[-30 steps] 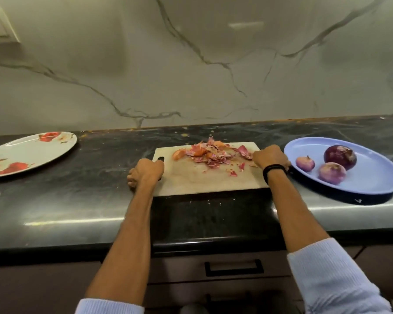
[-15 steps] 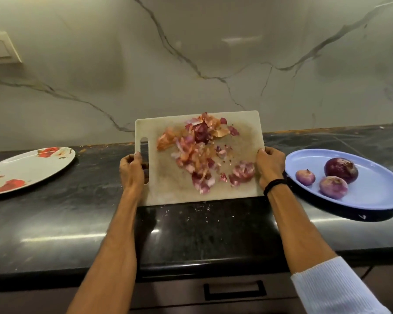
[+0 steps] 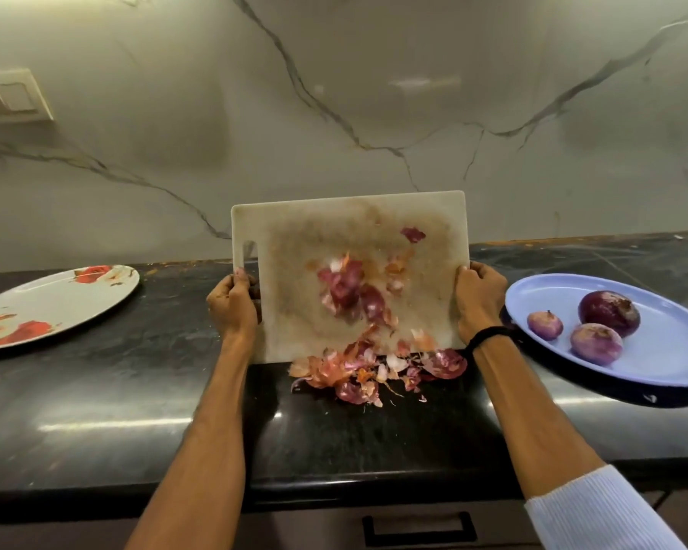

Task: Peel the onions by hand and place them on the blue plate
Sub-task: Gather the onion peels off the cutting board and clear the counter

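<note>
Head-worn view, forward and down (close) onto the countertop (image 3: 96, 391)

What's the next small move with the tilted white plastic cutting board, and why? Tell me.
Probably a short shake of the white plastic cutting board. The left hand and right hand grip its sides, holding it steeply tipped; a pile of onion peels lies on the black stone countertop at its lower edge, but purple peels cling mid-board.

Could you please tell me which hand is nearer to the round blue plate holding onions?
The right hand, gripping the white plastic cutting board's right edge, is just beside the round blue plate's left rim. The left hand grips the board's opposite edge, farther away.
</note>
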`<move>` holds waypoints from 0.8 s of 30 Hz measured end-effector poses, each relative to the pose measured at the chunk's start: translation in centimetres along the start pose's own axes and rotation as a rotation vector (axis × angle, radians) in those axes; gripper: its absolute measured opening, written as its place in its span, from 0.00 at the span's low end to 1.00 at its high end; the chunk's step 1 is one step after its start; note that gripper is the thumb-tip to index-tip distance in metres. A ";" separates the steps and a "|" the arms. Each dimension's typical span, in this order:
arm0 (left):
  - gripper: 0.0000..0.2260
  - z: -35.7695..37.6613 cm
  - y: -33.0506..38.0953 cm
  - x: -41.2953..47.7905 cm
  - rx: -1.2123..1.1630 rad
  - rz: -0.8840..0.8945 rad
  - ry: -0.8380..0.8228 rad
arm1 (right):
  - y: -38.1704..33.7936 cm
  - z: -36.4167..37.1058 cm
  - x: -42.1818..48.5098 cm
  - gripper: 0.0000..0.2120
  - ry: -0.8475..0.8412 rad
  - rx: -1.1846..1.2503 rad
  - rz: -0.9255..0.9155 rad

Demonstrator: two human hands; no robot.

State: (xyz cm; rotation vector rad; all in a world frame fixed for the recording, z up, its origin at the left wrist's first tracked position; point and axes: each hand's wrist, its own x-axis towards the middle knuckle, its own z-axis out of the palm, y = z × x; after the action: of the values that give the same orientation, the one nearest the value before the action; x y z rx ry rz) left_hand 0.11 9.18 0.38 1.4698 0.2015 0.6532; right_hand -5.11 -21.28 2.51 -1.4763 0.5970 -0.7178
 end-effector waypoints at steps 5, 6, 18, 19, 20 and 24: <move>0.18 0.2 -0.1 -0.2 -0.052 0.043 0.014 | -0.3 0.2 0.0 0.12 0.041 0.063 -0.005; 0.19 0.2 -0.1 -0.3 -0.059 0.061 0.022 | -0.2 0.2 0.0 0.11 0.038 0.069 -0.009; 0.18 0.6 -0.4 0.5 -0.033 0.100 0.014 | 1.0 2.5 -5.0 0.28 -0.479 -0.797 -0.959; 0.18 0.6 -0.4 0.5 -0.035 0.091 0.017 | 1.6 2.5 -6.1 0.26 -0.574 -0.842 -0.982; 0.17 0.6 -0.3 0.5 -0.044 0.082 0.017 | 1.9 2.3 -6.9 0.23 -0.665 -0.848 -0.986; 0.18 0.3 -0.8 0.8 -0.079 0.080 0.026 | 1.5 2.3 -6.9 0.28 -0.704 -0.778 -1.012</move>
State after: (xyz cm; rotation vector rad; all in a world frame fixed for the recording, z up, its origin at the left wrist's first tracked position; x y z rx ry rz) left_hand 1.17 9.34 -0.11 1.3991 0.1364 0.7375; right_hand -7.85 -14.65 0.56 -2.6289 -0.5590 -0.6489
